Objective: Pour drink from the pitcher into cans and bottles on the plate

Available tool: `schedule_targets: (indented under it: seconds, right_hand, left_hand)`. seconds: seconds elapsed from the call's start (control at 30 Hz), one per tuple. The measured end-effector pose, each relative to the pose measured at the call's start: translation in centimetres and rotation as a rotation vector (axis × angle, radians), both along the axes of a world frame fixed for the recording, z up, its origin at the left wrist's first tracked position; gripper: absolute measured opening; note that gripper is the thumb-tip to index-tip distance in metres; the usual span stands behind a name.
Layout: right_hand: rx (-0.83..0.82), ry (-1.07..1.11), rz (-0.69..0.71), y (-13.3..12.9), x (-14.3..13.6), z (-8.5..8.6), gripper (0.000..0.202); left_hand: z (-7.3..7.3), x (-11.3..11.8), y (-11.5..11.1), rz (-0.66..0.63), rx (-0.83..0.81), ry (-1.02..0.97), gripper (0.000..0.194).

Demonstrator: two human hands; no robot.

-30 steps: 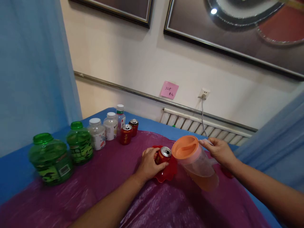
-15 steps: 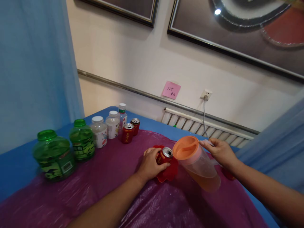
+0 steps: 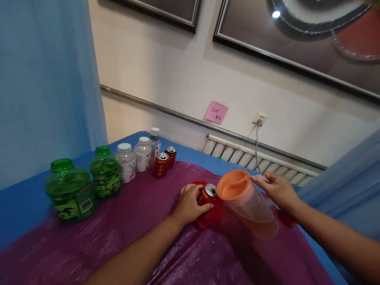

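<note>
My left hand (image 3: 190,204) is wrapped round a red drink can (image 3: 205,194), whose opened top faces up. Under the can lies a red funnel-like or scalloped piece (image 3: 212,215), partly hidden, so its kind is unclear. My right hand (image 3: 280,192) grips the handle of a clear plastic pitcher (image 3: 255,213) with an orange lid (image 3: 234,185). The pitcher leans to the left, its lid close beside the can's top. Pale brownish liquid (image 3: 264,227) sits in its lower part. Whether liquid flows between them cannot be made out.
On the left stand two green jugs (image 3: 71,194), two white-capped bottles (image 3: 126,166), a slim bottle (image 3: 154,144) and two red cans (image 3: 161,165). Another red item (image 3: 287,218) is half hidden behind my right wrist. Purple plastic sheeting (image 3: 142,221) covers the table; a radiator (image 3: 231,150) runs behind.
The whole view has shifted slightly to the right. Both hands, the can and the pitcher keep nearly the same positions relative to each other.
</note>
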State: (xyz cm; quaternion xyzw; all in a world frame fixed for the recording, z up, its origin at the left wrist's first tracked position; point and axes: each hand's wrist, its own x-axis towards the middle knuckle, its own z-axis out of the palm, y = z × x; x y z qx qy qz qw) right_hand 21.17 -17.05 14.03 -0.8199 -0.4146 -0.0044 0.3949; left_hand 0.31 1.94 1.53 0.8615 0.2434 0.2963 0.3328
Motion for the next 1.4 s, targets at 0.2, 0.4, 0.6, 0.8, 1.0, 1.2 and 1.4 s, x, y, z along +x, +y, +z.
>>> schedule_targets:
  seconds: [0.2, 0.4, 0.6, 0.8, 1.0, 1.2, 1.4]
  right_hand:
    - [0.001, -0.007, 0.003, 0.06, 0.01, 0.03, 0.059]
    - [0.001, -0.007, 0.016, -0.02, 0.22, -0.11, 0.057]
    - [-0.018, 0.014, 0.003, -0.17, 0.32, 0.01, 0.058]
    - [-0.005, 0.001, 0.005, -0.19, 0.07, 0.4, 0.059]
    - [-0.017, 0.034, -0.003, -0.31, -0.09, 0.63, 0.058]
    - [-0.016, 0.051, -0.001, -0.42, 0.24, 0.46, 0.057]
    - [-0.001, 0.098, -0.012, -0.4, -0.11, 0.8, 0.056]
  left_hand:
    - [0.11, 0.0, -0.05, -0.002, -0.003, 0.009, 0.064]
    - [0.11, -0.1, -0.09, 0.005, -0.011, 0.006, 0.065]
    - [-0.05, -0.17, -0.02, -0.003, -0.007, -0.007, 0.063]
    - [-0.12, -0.16, 0.02, -0.005, -0.01, -0.017, 0.063]
    - [-0.05, -0.17, -0.07, -0.005, -0.009, -0.006, 0.063]
    - [-0.11, -0.13, -0.05, -0.007, -0.017, 0.005, 0.063]
    - [-0.09, -0.12, -0.01, -0.019, -0.015, -0.004, 0.062]
